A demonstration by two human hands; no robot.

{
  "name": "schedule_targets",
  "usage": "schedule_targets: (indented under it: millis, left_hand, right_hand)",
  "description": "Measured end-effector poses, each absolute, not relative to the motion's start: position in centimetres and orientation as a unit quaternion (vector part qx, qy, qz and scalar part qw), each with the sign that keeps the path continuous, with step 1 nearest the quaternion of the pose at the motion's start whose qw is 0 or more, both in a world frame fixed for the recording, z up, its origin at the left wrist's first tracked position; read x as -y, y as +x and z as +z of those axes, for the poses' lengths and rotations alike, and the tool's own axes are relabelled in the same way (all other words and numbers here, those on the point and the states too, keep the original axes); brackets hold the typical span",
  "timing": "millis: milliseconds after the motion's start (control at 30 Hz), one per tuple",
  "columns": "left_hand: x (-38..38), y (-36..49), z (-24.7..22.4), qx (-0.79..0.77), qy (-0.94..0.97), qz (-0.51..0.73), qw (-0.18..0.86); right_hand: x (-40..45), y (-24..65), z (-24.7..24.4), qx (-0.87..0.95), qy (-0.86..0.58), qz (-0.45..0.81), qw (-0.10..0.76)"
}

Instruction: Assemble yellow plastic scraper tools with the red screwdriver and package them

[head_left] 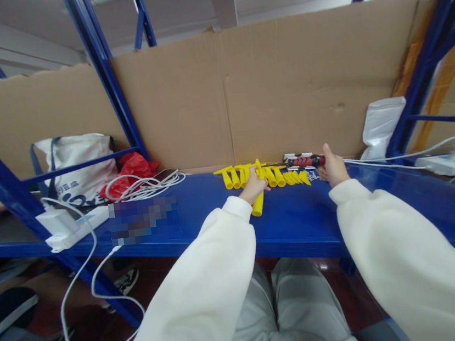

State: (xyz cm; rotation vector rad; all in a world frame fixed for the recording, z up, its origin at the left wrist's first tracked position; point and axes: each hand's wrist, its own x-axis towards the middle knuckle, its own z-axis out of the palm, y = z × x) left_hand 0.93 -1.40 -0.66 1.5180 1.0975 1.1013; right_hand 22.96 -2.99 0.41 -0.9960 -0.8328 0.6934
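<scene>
Left hand (255, 188) on a yellow piece (258, 204), fingers closed round its upper part, its tube pointing toward the person above the blue table (201, 223); a row of yellow parts (235, 178) lies behind it and to both sides; right hand (332, 167), fingers wrapped round the red-and-black screwdriver (306, 161), shaft pointing left over the row.

Glossy blue tabletop (296, 228); matt, smooth brown cardboard panel (283, 86).

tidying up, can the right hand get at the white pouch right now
Probably: only white cables run before the white pouch, but the right hand, holding a screwdriver, may need freeing first.
</scene>
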Motion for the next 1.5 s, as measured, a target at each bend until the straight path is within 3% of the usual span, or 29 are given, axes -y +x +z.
schedule_targets:
  millis: [433,1500]
  left_hand:
    - [0.9,1.1,-1.0,-0.442,0.610,0.457,0.473]
    - [0.2,1.1,-1.5,-0.426,0.613,0.469,0.472]
  right_hand:
    - [2.9,23.2,0.1,0.383,-0.490,0.331,0.710]
    - [3.3,22.4,1.0,0.375,-0.486,0.283,0.737]
